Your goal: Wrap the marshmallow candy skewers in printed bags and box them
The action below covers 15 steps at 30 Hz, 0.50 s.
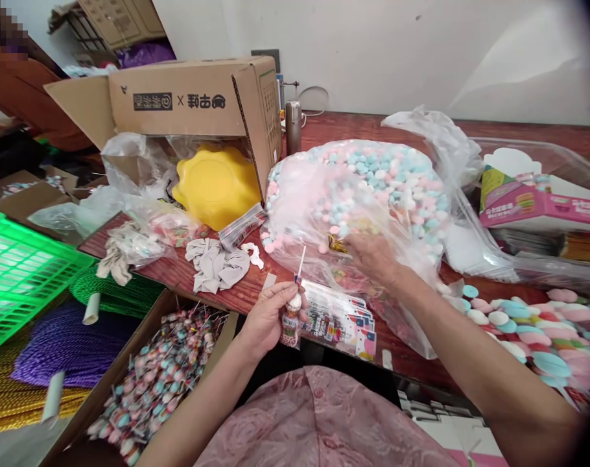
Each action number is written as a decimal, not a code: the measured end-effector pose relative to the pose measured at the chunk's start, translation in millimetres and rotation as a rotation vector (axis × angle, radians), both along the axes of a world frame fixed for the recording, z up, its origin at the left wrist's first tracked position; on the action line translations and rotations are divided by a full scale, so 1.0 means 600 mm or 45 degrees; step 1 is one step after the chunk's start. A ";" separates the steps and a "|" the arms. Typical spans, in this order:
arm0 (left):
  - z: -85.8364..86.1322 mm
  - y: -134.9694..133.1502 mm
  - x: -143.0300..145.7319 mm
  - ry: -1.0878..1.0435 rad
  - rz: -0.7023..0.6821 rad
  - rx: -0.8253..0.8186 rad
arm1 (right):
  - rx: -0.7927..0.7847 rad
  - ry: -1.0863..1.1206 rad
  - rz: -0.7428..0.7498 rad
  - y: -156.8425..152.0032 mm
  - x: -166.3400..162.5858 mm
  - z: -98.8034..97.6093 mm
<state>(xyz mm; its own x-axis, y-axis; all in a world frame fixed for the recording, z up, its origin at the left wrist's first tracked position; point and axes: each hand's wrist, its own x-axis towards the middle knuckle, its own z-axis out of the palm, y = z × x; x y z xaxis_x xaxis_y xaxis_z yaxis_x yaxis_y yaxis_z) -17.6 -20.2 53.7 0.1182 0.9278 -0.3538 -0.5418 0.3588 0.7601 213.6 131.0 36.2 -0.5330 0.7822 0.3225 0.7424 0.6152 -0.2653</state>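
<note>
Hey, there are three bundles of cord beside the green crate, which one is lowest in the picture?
The gold bundle, at the bottom left edge. The purple one lies above it, and the green one sits higher, against the table.

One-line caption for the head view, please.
Left hand holds a wrapped lollipop by the table edge while right hand reaches into a big clear bag of pastel candies.

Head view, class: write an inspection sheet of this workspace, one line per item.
Surface: dark red wooden table, crowded.
Job's things: wrapped stick sweet in left hand; big clear bag of pastel sweets under right hand.
Clutter: cardboard box, yellow bowl, grey cloth, printed wrappers.
Grippers: left hand closed on sweet; right hand's fingers pinch at the bag.
Cables: white cord by wall.
Surroundings: green crate, box of finished sweets.
</note>
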 end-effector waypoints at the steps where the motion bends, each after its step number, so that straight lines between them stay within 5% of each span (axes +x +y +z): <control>1: 0.003 0.001 0.001 0.001 -0.013 -0.001 | 0.021 0.087 -0.039 -0.004 0.006 0.009; 5: 0.014 0.008 0.015 -0.006 -0.049 0.001 | 0.036 0.373 -0.036 -0.035 0.013 0.039; 9: 0.020 0.024 0.047 0.000 -0.124 0.024 | -0.035 0.469 0.097 -0.070 -0.001 0.034; 15: 0.023 0.064 0.075 -0.011 -0.123 0.052 | 0.075 0.540 -0.157 -0.045 0.010 0.005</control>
